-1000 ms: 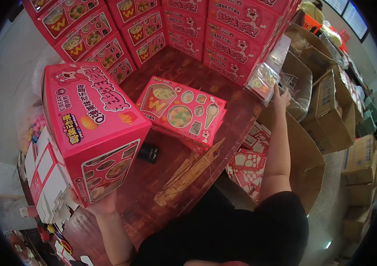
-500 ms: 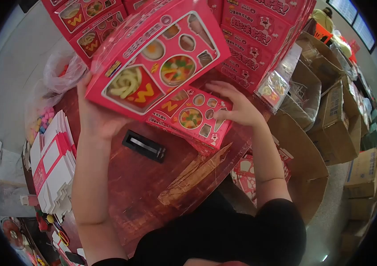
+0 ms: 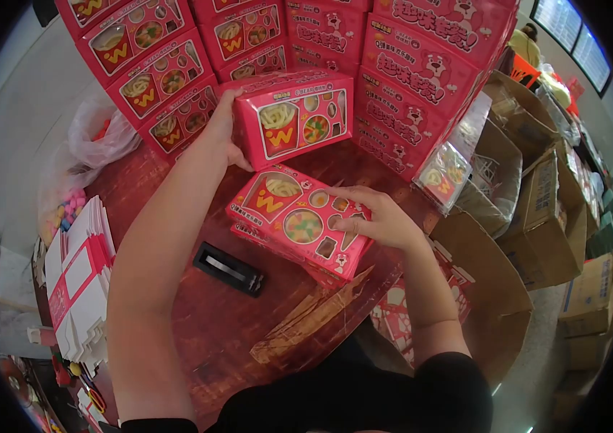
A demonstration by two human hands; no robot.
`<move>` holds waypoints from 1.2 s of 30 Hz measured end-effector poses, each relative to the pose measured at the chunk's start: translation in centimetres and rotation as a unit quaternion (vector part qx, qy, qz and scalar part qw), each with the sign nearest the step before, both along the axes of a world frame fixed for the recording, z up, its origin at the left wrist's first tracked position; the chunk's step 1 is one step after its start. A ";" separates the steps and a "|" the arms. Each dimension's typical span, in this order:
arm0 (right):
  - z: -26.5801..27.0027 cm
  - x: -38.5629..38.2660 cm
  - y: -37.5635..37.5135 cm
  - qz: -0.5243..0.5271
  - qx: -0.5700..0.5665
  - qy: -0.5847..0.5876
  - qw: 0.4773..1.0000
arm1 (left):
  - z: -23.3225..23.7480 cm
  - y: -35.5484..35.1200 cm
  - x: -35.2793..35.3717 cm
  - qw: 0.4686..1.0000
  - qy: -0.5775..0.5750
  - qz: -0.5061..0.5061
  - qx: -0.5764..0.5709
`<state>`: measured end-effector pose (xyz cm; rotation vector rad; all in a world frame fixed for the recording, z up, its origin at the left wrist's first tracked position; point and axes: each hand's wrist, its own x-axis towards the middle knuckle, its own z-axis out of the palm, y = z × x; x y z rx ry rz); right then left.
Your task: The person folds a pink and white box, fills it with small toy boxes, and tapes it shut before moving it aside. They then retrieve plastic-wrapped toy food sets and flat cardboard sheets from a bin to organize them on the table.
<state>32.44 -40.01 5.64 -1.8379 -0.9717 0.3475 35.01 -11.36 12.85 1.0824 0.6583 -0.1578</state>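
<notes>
My left hand point(image 3: 231, 133) grips the left end of a pink toy-food box point(image 3: 296, 119), which is tilted near the foot of the stacked boxes. Its windowed side, with noodles and a soup bowl, faces me. Just below lies another pink box point(image 3: 299, 213), window up, with at least one more box under it. My right hand point(image 3: 382, 220) rests on that box's right part, thumb and fingers spread over the window. A black tool with a metal strip point(image 3: 228, 268), of a kind I cannot make out, lies on the table left of these boxes.
Tall stacks of pink boxes point(image 3: 422, 68) line the table's back. Flat white-and-red cartons point(image 3: 83, 278) are piled at the left, near a clear plastic bag point(image 3: 104, 130). Open cardboard boxes point(image 3: 494, 289) stand at the right. Brown tape point(image 3: 314, 317) sticks to the red table point(image 3: 198, 339).
My left hand has carried its box away from me toward the back stacks. The lower box and my right hand are slightly nearer to me. More of the stacks shows.
</notes>
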 end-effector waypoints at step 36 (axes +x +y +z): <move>-0.2 1.4 -0.7 0.056 -0.006 0.041 0.998 | -11.2 3.4 3.0 0.983 -0.075 -0.130 0.107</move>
